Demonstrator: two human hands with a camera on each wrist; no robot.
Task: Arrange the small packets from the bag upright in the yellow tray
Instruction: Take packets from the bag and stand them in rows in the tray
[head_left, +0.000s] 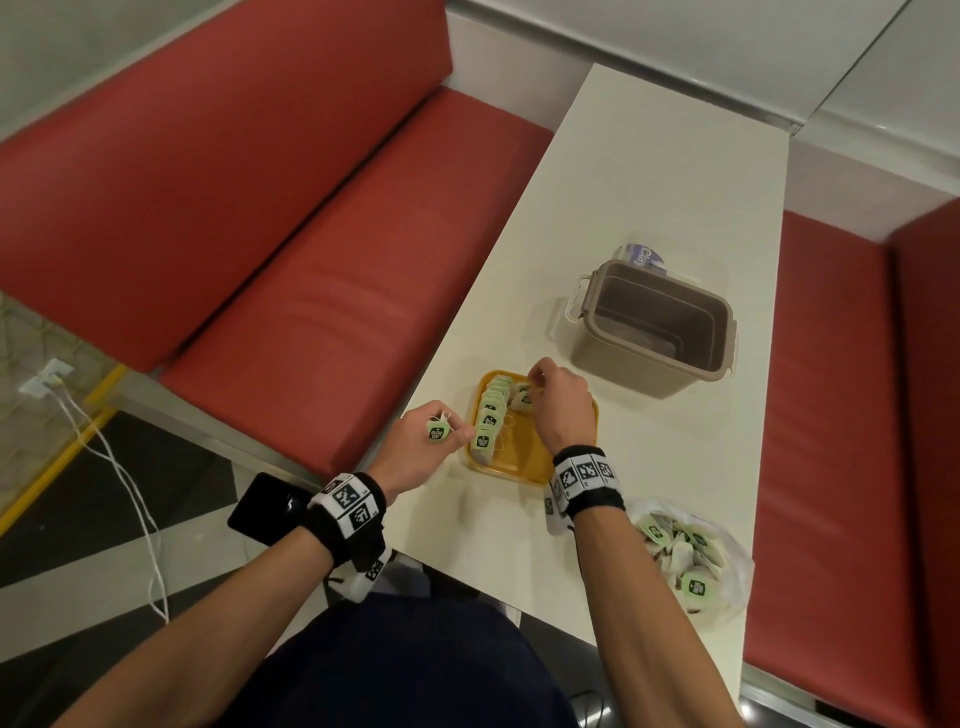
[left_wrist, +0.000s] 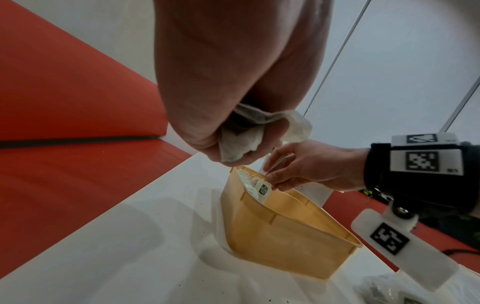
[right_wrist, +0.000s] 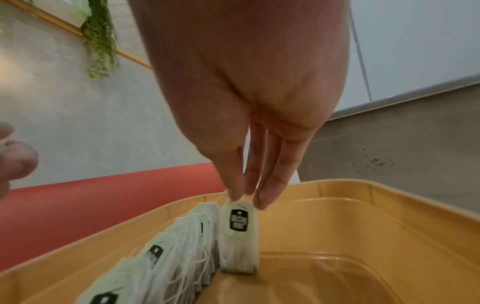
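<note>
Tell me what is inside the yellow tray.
The yellow tray holds a row of tea bags standing along its left wall. The right hand sets another tea bag beside them, hiding the far right corner.

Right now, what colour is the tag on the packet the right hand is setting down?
Pale green with a black logo, on the packet; clearest in the right wrist view.

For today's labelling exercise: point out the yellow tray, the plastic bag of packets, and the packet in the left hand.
yellow tray (head_left: 524, 457), head view, bare floor.
plastic bag (head_left: 735, 558), head view, right edge.
packet (head_left: 438, 431), head view, green tag.
left hand (head_left: 415, 452), head view, back.
</note>
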